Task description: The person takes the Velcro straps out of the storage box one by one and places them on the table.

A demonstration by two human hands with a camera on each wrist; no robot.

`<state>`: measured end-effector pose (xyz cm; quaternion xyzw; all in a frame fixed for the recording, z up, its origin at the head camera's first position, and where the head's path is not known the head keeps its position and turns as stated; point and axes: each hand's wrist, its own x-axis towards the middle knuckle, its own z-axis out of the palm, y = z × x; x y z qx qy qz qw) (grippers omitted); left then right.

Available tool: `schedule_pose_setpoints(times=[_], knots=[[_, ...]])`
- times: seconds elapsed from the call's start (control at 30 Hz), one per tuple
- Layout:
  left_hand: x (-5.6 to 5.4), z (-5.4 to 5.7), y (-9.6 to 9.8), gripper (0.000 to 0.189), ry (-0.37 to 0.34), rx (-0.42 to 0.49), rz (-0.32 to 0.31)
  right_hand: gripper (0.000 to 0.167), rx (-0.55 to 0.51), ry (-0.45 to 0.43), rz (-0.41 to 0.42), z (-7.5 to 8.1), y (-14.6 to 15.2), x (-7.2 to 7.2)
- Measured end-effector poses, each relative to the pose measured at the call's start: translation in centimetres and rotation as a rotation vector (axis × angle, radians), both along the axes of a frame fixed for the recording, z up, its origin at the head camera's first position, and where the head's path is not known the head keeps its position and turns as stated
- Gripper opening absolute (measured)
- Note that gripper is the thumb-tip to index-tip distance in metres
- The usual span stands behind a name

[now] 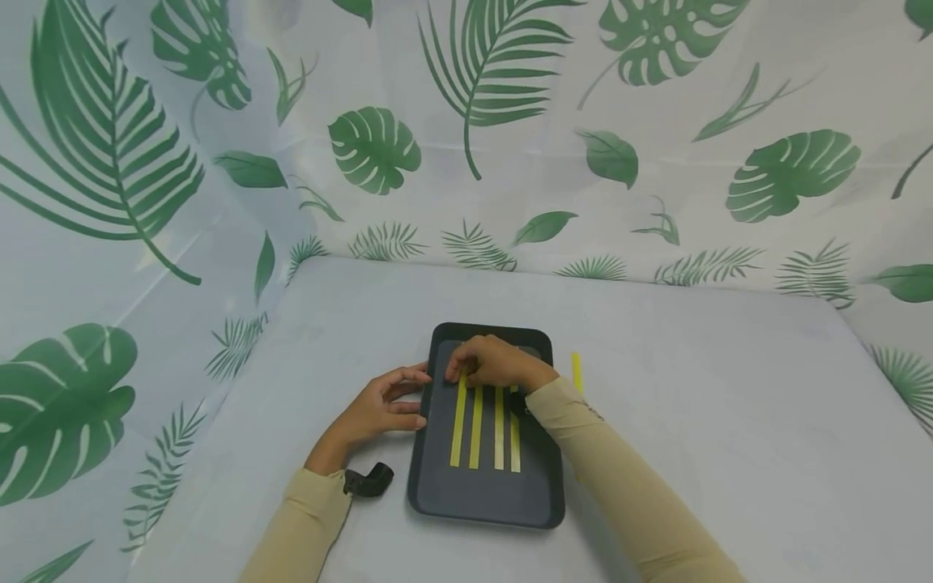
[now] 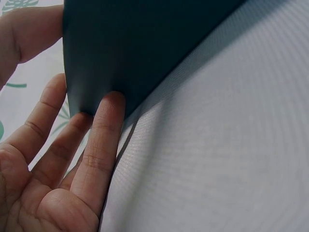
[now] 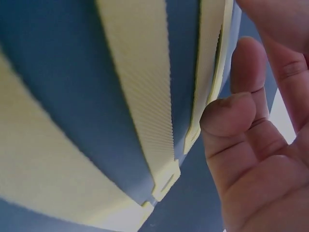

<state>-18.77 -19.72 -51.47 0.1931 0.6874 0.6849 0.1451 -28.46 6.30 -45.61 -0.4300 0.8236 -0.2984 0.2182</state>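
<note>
A dark rectangular tray (image 1: pixel 484 506) lies lengthwise before me. Several flat yellow cable ties (image 1: pixel 476 437) run side by side along its floor; up close, the ties (image 3: pixel 145 72) show fine ridges and slotted ends. My right hand (image 1: pixel 496 362) reaches over the tray's far half, its thumb and fingertips pinching the end of the leftmost tie. From the right wrist, these fingertips (image 3: pixel 229 116) meet the tie's edge. My left hand (image 1: pixel 382 405) is at the tray's left side, fingers loosely spread, and fingertips (image 2: pixel 113 104) rest against the outer wall (image 2: pixel 120 43).
Another yellow strip (image 1: pixel 577 372) lies on the white tabletop (image 1: pixel 729 421) just right of the tray, partly hidden by my right sleeve (image 1: pixel 627 486). A black wrist camera (image 1: pixel 370 480) sits at my left cuff. Leaf-printed cloth (image 1: pixel 525 186) stands behind and to the left.
</note>
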Motion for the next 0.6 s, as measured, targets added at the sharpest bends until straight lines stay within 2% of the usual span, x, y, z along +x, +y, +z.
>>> schedule_pose_setpoints(times=[0.23,0.6], knots=[[-0.03,0.04,0.03,0.061,-0.001,-0.001,-0.002,0.027,0.038,0.012,-0.002,-0.17,-0.38,-0.22],[-0.11,-0.09,0.05,0.061,-0.002,0.006,0.003,0.024,0.008,0.002,0.009,-0.33,-0.60,-0.31]])
